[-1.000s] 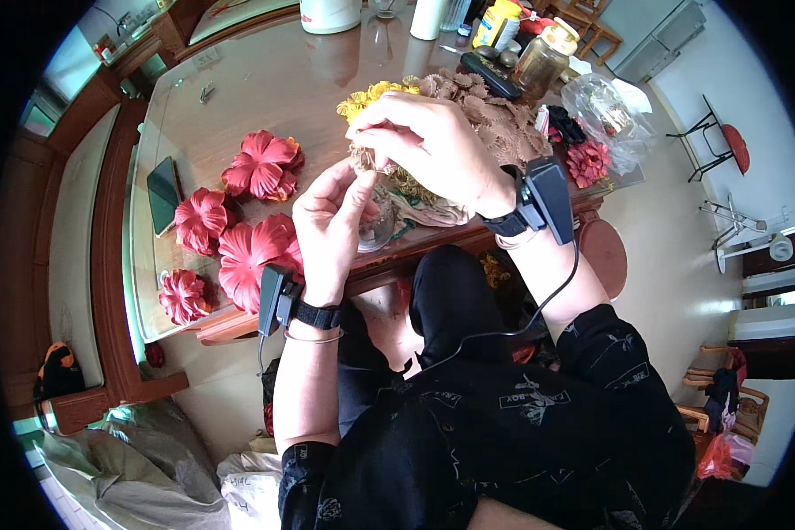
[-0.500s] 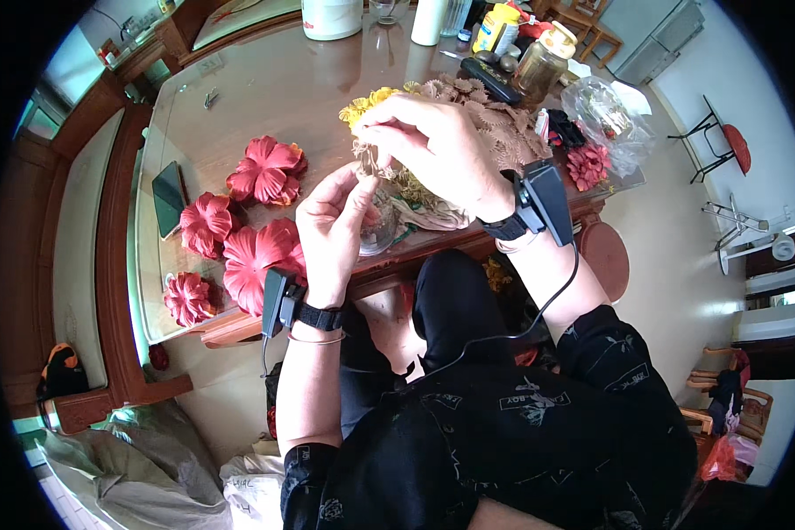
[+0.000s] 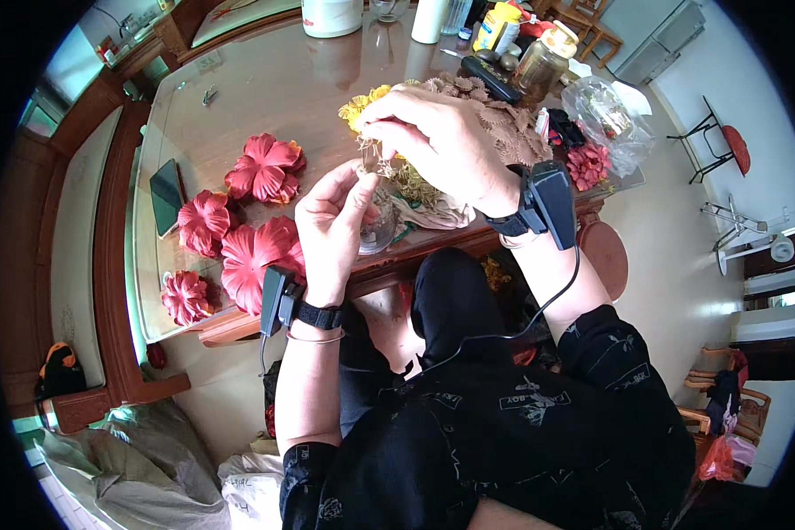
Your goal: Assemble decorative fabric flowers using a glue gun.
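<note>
Thin tan strands point(image 3: 370, 152) run between my two hands above the table's near edge. My left hand point(image 3: 331, 219) is closed in a pinch at their lower end. Higher up and to the right, my right hand point(image 3: 437, 141) pinches the upper end with its thumb and fingers. Exactly what the fingertips grip is partly hidden. Below them stands a small clear cup point(image 3: 377, 231), beside a tangle of yellow-green strands point(image 3: 415, 185) and a pale cloth point(image 3: 446, 215). Yellow artificial flowers point(image 3: 360, 108) and a pile of brown scalloped pieces point(image 3: 512, 132) lie behind my right hand.
Several red artificial flowers point(image 3: 263, 168) lie left of my hands, near a dark phone point(image 3: 166, 196). A lidded jar point(image 3: 543, 66), a black case point(image 3: 491, 79) and a yellow bottle point(image 3: 497, 28) stand at the back right. A clear plastic bag point(image 3: 609, 119) lies at the right edge.
My right hand has shifted very slightly, and the strands between my hands look more drawn out. My left hand keeps nearly the same place.
</note>
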Motion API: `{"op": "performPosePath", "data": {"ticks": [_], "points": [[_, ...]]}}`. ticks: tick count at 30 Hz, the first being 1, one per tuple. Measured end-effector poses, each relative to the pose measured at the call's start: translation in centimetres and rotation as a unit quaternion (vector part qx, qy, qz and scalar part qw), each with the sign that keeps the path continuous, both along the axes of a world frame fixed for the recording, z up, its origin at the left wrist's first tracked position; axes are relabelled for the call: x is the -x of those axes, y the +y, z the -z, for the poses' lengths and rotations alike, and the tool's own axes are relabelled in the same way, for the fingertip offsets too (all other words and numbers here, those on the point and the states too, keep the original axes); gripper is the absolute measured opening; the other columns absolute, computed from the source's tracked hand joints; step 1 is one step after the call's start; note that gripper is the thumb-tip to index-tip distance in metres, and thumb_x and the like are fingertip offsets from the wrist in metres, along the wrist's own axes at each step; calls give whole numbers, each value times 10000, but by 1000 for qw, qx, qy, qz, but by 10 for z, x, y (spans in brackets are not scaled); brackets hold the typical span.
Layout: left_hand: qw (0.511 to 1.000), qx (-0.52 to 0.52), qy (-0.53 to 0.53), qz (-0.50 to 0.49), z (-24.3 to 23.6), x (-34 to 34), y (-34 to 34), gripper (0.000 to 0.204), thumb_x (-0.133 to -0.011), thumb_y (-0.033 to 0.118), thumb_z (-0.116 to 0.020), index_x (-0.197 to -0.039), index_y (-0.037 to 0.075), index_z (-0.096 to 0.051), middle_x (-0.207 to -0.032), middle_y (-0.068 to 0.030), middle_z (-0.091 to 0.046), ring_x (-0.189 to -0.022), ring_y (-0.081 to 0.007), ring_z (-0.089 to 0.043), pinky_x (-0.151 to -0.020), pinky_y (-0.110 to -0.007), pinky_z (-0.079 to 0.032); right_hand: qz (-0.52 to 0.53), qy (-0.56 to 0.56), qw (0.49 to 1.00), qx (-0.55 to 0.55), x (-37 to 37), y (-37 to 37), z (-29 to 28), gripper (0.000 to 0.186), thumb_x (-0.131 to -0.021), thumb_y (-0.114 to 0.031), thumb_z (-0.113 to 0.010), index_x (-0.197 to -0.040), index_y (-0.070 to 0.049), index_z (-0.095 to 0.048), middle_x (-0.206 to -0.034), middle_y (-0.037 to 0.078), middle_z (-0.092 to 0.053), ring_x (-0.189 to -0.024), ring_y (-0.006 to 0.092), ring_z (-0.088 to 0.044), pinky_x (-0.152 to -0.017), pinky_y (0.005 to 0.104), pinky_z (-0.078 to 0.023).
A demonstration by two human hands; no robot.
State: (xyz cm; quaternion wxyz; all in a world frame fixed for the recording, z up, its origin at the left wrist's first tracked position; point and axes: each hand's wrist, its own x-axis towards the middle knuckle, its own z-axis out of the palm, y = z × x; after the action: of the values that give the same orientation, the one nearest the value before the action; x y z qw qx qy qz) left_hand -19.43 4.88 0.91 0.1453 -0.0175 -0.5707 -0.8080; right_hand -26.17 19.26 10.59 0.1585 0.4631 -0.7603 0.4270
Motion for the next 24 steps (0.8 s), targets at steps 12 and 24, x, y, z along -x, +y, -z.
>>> {"op": "performPosePath", "data": {"ticks": [12, 24], "points": [[1000, 10, 1, 1, -3, -1, 0, 276, -877, 78, -680, -1134, -15, -641, -877, -20, -680, -626, -35, -546, -567, -176, -458, -25, -11, 1000, -4, 0, -5, 6, 91, -903, -105, -560, -924, -26, -601, -841, 98, -622, -744, 241, -634, -670, 322, -497], [1000, 6, 6, 2, -1, -1, -2, 283, -879, 87, -681, -1141, -14, -643, -888, -22, -685, -613, -25, -529, -555, -170, -438, -21, -119, 992, 39, -4, -5, 11, 85, -898, -81, -596, -933, -19, -642, -800, 89, -653, -659, 150, -650, -597, 270, -505]]}}
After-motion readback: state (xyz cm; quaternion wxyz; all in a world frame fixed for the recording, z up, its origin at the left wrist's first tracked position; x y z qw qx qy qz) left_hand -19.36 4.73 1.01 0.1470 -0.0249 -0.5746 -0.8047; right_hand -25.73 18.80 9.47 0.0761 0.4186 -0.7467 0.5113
